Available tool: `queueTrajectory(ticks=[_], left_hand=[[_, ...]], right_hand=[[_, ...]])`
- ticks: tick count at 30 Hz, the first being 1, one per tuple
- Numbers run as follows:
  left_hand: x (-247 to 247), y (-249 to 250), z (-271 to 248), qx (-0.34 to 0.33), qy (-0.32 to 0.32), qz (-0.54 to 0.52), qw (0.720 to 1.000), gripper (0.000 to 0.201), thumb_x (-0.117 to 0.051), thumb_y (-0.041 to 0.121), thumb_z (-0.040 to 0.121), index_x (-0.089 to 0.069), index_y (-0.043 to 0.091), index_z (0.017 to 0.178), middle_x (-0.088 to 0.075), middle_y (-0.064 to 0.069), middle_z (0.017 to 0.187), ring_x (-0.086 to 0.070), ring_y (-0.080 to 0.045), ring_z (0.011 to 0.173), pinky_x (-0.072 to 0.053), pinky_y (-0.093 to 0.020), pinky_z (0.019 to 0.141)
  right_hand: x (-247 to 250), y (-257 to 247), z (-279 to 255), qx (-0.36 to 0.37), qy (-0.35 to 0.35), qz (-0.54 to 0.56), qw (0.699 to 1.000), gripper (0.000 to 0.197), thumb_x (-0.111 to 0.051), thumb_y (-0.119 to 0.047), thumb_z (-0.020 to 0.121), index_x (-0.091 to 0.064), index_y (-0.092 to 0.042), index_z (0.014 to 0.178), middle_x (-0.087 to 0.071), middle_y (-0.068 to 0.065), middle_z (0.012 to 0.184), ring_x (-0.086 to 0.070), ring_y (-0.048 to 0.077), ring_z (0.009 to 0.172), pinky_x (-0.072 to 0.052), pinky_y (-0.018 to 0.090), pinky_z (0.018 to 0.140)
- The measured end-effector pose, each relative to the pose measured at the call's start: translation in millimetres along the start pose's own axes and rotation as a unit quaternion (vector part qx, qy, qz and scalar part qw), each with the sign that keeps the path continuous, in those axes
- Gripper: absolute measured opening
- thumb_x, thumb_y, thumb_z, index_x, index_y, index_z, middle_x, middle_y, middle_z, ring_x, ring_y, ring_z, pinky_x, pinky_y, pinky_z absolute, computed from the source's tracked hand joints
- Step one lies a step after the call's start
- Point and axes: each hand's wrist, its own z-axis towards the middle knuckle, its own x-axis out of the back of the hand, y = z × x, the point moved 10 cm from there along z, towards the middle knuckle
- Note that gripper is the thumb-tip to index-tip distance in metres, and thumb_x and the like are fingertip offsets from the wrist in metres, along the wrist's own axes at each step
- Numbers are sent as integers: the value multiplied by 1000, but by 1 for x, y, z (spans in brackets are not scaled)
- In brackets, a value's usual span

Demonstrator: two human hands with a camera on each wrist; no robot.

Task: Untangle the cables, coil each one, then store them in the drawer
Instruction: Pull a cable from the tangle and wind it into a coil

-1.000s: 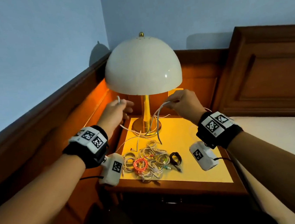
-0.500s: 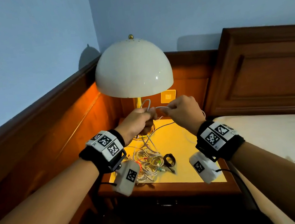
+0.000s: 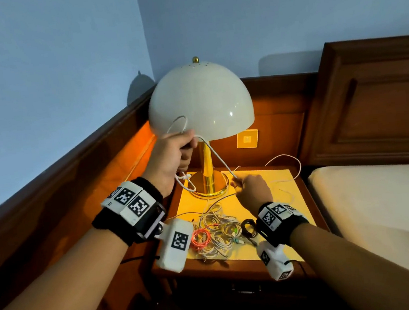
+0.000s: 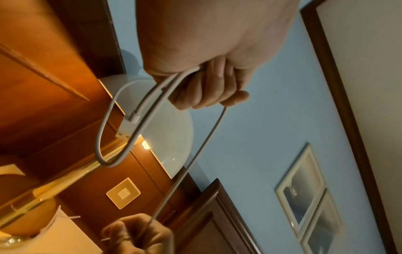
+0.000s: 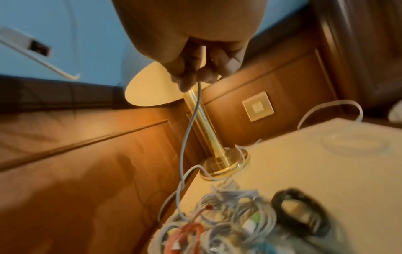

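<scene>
My left hand (image 3: 176, 150) is raised in front of the lamp shade and grips a white cable (image 3: 215, 155) folded into a loop, its USB plug (image 4: 127, 128) hanging below the fingers. The cable runs taut down to my right hand (image 3: 249, 188), which pinches it (image 5: 195, 106) low over the nightstand. A tangled pile of white cables (image 3: 219, 229) with a red cable (image 3: 200, 238) and a small black coil (image 3: 248, 227) lies on the yellow mat near the front. The drawer front (image 3: 244, 290) below is dark and hard to make out.
A white dome lamp (image 3: 200, 104) on a brass stem (image 3: 207, 164) stands at the back of the nightstand (image 3: 301, 187). Wood panelling runs along the left and behind, with a wall switch (image 3: 247, 139). A bed (image 3: 381, 198) lies to the right.
My hands were together in front of the lamp stem; the left has risen with a loop of the white cable, and the right has slid down along it toward the table.
</scene>
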Motion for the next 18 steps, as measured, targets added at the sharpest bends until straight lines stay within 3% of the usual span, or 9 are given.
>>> queueTrajectory(ticks=[4, 7, 10, 12, 14, 16, 18], left_hand=[[21, 9, -10, -20, 59, -72, 995, 37, -43, 20, 101, -49, 13, 66, -22, 5, 47, -15, -9, 42, -10, -28, 48], [27, 20, -16, -50, 69, -100, 991, 37, -41, 21, 102, -49, 12, 68, -22, 5, 47, -16, -9, 41, -11, -28, 49], [36, 27, -18, -63, 75, -133, 986, 38, -40, 24, 102, -49, 13, 67, -23, 7, 47, -16, -7, 40, -12, -23, 45], [42, 29, -19, -66, 77, -136, 985, 38, -40, 25, 102, -50, 14, 67, -23, 7, 48, -17, -7, 40, -15, -20, 42], [45, 29, -23, -70, 72, -136, 986, 38, -40, 25, 102, -51, 14, 68, -24, 6, 49, -17, -7, 40, -15, -21, 42], [49, 29, -27, -71, 71, -128, 987, 37, -39, 25, 103, -51, 14, 69, -24, 6, 48, -18, -7, 40, -13, -24, 45], [57, 28, -29, -67, 80, -120, 987, 36, -38, 25, 103, -51, 13, 72, -24, 6, 47, -19, -7, 38, -14, -24, 46]], right_hand=[[-23, 1, 4, -21, 7, 177, 984, 20, -55, -7, 94, -67, -9, 79, -67, 15, 74, -63, 35, 76, -50, 39, 71], [-47, -11, 4, -11, -26, 170, 985, 18, -54, -9, 95, -62, -14, 79, -65, 15, 85, -56, 29, 78, -42, 32, 69], [-76, -11, 5, -21, -63, 157, 985, 18, -55, -14, 96, -67, -7, 84, -54, 15, 103, -47, 20, 85, -30, 22, 70], [-97, -7, 5, -41, -98, 159, 982, 22, -57, -17, 95, -61, -15, 74, -58, 16, 95, -51, 22, 80, -34, 24, 69], [-120, 0, -1, -83, -160, 187, 966, 28, -55, -18, 97, -51, -18, 69, -57, 12, 77, -56, 21, 66, -46, 31, 59], [-133, 1, -10, -130, -225, 247, 934, 29, -45, -18, 101, -50, -14, 73, -54, 10, 68, -54, 14, 45, -42, 23, 42], [-125, -3, -10, -156, -238, 311, 907, 31, -40, -15, 103, -54, -10, 76, -56, 10, 68, -51, 17, 43, -37, 18, 38]])
